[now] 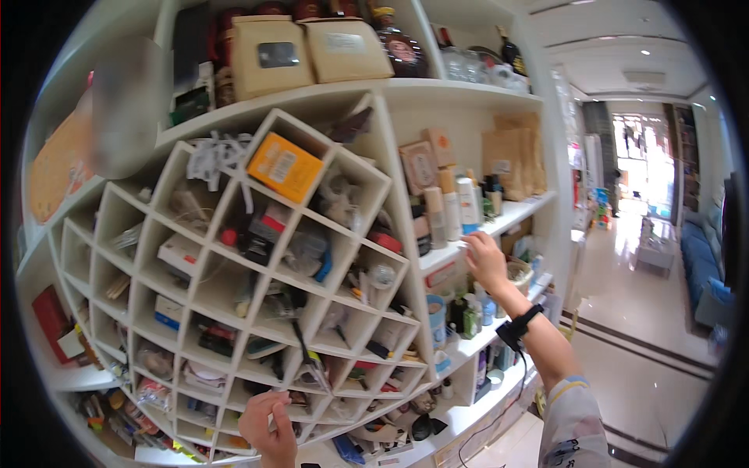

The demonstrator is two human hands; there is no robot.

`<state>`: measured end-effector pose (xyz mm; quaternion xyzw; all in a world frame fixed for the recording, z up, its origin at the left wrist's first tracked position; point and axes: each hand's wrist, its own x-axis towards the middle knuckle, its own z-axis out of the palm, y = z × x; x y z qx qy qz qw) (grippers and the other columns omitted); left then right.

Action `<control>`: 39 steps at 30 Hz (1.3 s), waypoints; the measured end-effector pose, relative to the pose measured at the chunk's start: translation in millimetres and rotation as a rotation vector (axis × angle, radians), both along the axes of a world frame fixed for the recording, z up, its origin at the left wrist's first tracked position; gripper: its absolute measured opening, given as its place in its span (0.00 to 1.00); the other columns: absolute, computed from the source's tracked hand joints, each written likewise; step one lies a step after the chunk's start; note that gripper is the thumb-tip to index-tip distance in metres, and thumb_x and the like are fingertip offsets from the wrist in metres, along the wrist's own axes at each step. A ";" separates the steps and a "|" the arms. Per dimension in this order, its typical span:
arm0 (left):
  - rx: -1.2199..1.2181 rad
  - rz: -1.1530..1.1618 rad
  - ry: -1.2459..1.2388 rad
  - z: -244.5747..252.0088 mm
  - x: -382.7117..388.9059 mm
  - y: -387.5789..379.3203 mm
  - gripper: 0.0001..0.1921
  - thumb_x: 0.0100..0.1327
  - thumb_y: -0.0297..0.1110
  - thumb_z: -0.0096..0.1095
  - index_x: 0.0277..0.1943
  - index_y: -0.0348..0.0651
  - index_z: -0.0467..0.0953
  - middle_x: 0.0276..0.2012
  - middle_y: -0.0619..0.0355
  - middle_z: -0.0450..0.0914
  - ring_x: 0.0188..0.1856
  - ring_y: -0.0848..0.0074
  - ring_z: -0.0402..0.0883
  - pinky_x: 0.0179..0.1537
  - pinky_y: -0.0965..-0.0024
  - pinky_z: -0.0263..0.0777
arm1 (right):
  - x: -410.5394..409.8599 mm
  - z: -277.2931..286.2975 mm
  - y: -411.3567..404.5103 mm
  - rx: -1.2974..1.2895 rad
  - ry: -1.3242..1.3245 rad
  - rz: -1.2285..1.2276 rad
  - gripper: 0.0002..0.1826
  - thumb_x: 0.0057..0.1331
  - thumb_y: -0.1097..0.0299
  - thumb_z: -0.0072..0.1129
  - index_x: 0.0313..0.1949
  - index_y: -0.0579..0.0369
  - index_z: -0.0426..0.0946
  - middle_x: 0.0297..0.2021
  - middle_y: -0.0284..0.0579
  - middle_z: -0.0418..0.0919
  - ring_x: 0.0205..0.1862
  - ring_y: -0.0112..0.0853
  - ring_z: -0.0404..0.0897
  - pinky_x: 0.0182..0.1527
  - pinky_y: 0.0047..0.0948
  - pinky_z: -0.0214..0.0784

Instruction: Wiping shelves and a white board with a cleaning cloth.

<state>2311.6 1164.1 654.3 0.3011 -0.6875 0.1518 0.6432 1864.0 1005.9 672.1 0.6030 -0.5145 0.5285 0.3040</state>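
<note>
My right hand point(487, 263) is raised at the front edge of a white shelf point(442, 255), its fingers bent and no object visible in it. Just behind its fingertips stands a white bottle with a blue base point(467, 205); whether they touch is unclear. Beside that bottle are a white bottle with a tan cap point(450, 207), a clear bottle with a beige cap point(435, 217) and a dark jar point(420, 231). Low in front of the diamond-grid cubbies point(257, 319), my left hand point(268, 427) is loosely curled, with nothing seen in it.
Small items fill many cubbies, including an orange box point(285, 167) and a long black-handled tool point(304, 345) sticking out. Kraft paper bags point(512, 158) stand deeper on the right shelf. A cable point(515, 386) hangs from my black wristband point(519, 327). Behind lies a room with a blue sofa point(702, 263).
</note>
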 end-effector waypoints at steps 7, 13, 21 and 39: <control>-0.075 -0.036 -0.148 75.8 -2.5 20.7 0.05 0.55 0.16 0.57 0.33 0.35 0.76 0.31 0.51 0.83 0.32 0.62 0.82 0.34 0.69 0.74 | 13.0 -6.9 -3.8 -0.083 0.010 0.050 0.15 0.54 0.79 0.56 0.43 0.54 0.76 0.44 0.47 0.74 0.49 0.46 0.73 0.48 0.40 0.70; -0.185 -0.108 -0.181 193.1 -30.2 -8.8 0.01 0.62 0.22 0.60 0.36 0.36 0.78 0.32 0.57 0.82 0.31 0.79 0.79 0.33 0.78 0.70 | 2.6 21.1 2.7 -0.177 -0.086 0.110 0.14 0.57 0.79 0.54 0.45 0.57 0.75 0.45 0.51 0.74 0.49 0.48 0.73 0.53 0.41 0.65; -0.478 0.077 -0.222 335.0 -41.1 -90.7 0.11 0.61 0.30 0.63 0.47 0.42 0.79 0.44 0.53 0.78 0.45 0.72 0.78 0.45 0.69 0.74 | 52.1 194.8 20.2 -0.444 -0.105 0.375 0.15 0.57 0.72 0.55 0.45 0.56 0.77 0.44 0.51 0.76 0.48 0.48 0.75 0.52 0.39 0.67; -0.295 0.210 -0.170 369.6 -28.4 -154.2 0.23 0.55 0.48 0.70 0.45 0.38 0.77 0.36 0.54 0.84 0.38 0.69 0.84 0.42 0.70 0.74 | 93.0 337.6 -33.1 -0.365 -0.139 0.290 0.26 0.59 0.53 0.59 0.54 0.50 0.74 0.45 0.58 0.80 0.50 0.48 0.78 0.54 0.41 0.68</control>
